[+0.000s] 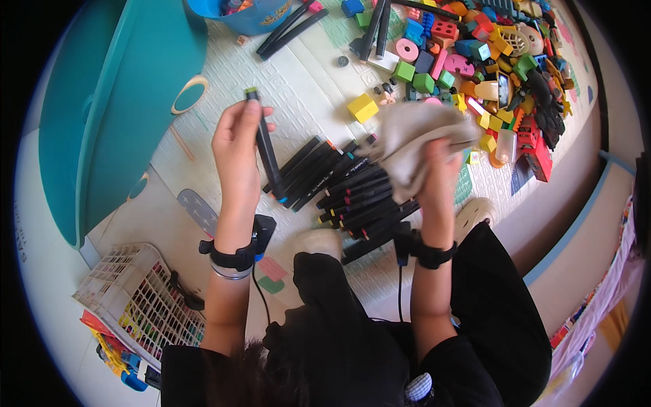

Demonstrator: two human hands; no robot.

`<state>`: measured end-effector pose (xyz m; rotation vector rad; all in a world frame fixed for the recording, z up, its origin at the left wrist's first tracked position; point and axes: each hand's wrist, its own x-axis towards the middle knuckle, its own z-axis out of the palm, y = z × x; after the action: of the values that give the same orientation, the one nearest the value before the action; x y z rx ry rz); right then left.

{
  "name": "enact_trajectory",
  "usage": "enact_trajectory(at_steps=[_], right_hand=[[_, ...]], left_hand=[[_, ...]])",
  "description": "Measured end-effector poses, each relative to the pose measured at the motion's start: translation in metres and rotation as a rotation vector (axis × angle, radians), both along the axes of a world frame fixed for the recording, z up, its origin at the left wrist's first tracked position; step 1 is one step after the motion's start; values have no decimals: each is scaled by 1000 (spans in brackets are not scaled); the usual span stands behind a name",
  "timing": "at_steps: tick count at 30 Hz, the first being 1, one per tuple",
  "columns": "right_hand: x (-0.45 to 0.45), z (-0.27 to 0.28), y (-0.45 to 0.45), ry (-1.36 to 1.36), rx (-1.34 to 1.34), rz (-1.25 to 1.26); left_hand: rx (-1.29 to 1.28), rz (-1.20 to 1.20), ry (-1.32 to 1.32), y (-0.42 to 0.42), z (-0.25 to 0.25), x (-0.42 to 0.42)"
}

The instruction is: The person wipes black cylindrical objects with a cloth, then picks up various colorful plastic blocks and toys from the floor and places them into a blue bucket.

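A black marker pen (265,145) with a green end and a blue end is gripped between the thumb and fingers of my left hand (243,124). My right hand (440,173) holds a crumpled beige cloth (419,140), blurred by motion. Below and between my hands, a pile of black marker pens (356,188) with coloured ends lies on the patterned foam mat (203,152). The upper end of the pile's right side is partly hidden by the cloth. A yellow block (363,108) sits just beyond the pens.
Many toy blocks and small toys (473,61) are heaped at the upper right. More black markers (292,33) lie near a blue bucket (244,18). A teal plastic tub (142,102) stands at the left, a white plastic basket (137,300) at the lower left.
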<state>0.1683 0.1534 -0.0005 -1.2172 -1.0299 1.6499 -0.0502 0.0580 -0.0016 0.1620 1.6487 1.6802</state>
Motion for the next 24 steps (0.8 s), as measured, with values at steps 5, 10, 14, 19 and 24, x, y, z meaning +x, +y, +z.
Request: enact_trajectory(at_steps=[5,10,14,19,24], right_hand=[[9,43,37,345,66,-284],[20,49,44,388,111,-375],[13,57,43,389,117,-252],[-10,78,65,255,164,-81],[-45,138,90,185,188,398]], left_hand=[[-175,-526,342,-4,-21,37],[-207,-712,592,-8,-31,66],[-202,-654,824,-16,-42,57],[-266,-753,911,-34,-60,31],[-233,-717,705,-49,-69,20]])
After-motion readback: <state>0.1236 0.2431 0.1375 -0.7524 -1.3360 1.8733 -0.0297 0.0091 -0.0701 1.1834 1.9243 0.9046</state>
